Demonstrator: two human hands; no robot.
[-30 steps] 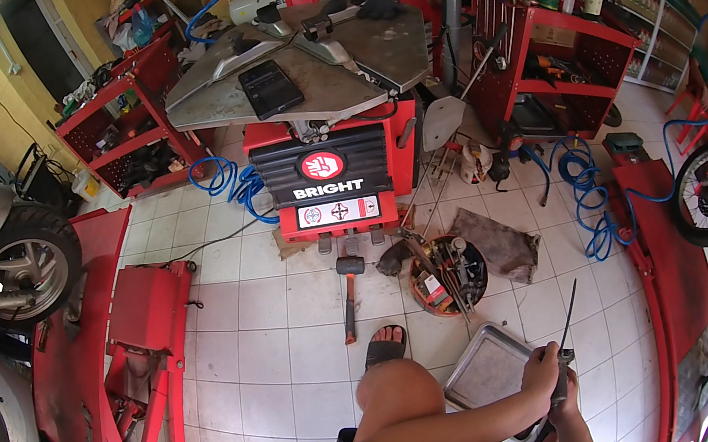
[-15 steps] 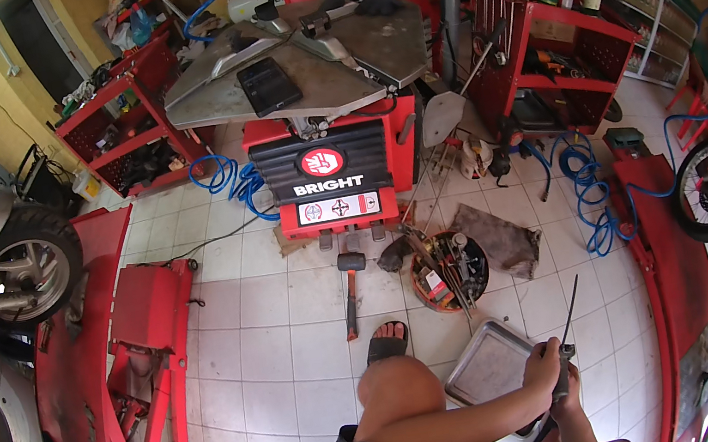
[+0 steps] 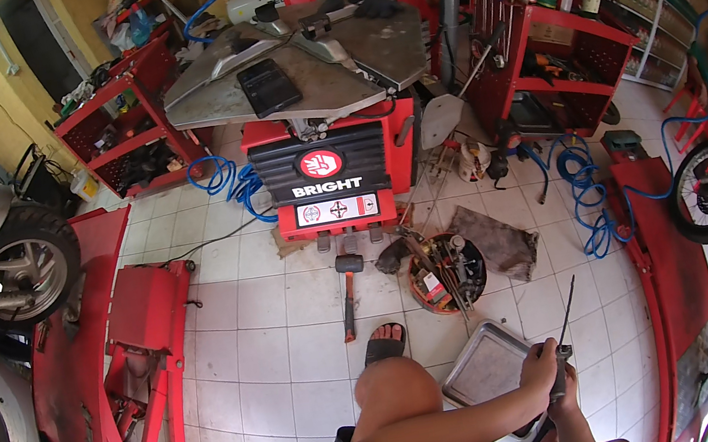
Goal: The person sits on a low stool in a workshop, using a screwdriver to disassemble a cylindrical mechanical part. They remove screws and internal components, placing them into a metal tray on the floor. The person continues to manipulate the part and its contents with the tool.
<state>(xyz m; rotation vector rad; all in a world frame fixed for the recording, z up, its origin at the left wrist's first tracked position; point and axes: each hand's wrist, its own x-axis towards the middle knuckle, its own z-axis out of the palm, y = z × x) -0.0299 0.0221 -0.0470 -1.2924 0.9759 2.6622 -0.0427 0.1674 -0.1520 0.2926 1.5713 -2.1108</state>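
A long tool (image 3: 560, 381) with a thin dark shaft and a thicker grey, handle-like body is held at the lower right; its exact kind is unclear. The shaft points up and slightly right, tilted. My left hand (image 3: 537, 365) reaches across my knee and is closed around the upper part of the thick body. Lower down, my right hand (image 3: 565, 399) is closed around it too, with its fingers partly hidden. Just left of both hands a shallow metal tray (image 3: 487, 365) lies on the floor, partly covered by my left forearm.
Ahead on the tiles are a mallet (image 3: 350, 301), a round tub of tools (image 3: 443, 298) and a dark cloth (image 3: 496, 244). A red tyre-changing machine (image 3: 328, 164) stands beyond. Red motorcycle lifts (image 3: 142, 327) flank both sides; blue air hoses (image 3: 591, 200) coil at the right.
The view has shifted very slightly. Both hands keep the same hold on the tool, and its tilt looks almost unchanged.
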